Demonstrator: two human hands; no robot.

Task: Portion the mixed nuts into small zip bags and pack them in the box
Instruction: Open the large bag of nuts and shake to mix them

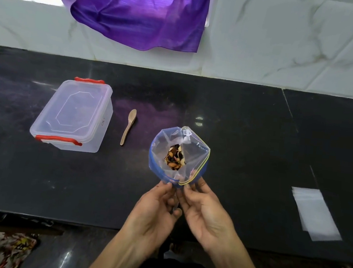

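A large clear zip bag (192, 156) with a blue and yellow zip rim stands open on the black counter, with mixed nuts (175, 157) visible at its bottom. My left hand (156, 209) pinches the near rim from the left. My right hand (205, 211) pinches the same near rim from the right. A clear plastic box (72, 114) with red latches sits closed at the left. A small wooden spoon (128, 126) lies between the box and the bag. A stack of small clear zip bags (314, 212) lies flat at the right.
The black stone counter (246, 129) runs to a white marble-tiled wall. A purple cloth (139, 13) hangs over the wall behind the box. The counter's front edge is just below my wrists, with patterned fabric (1, 249) on the floor at the lower left.
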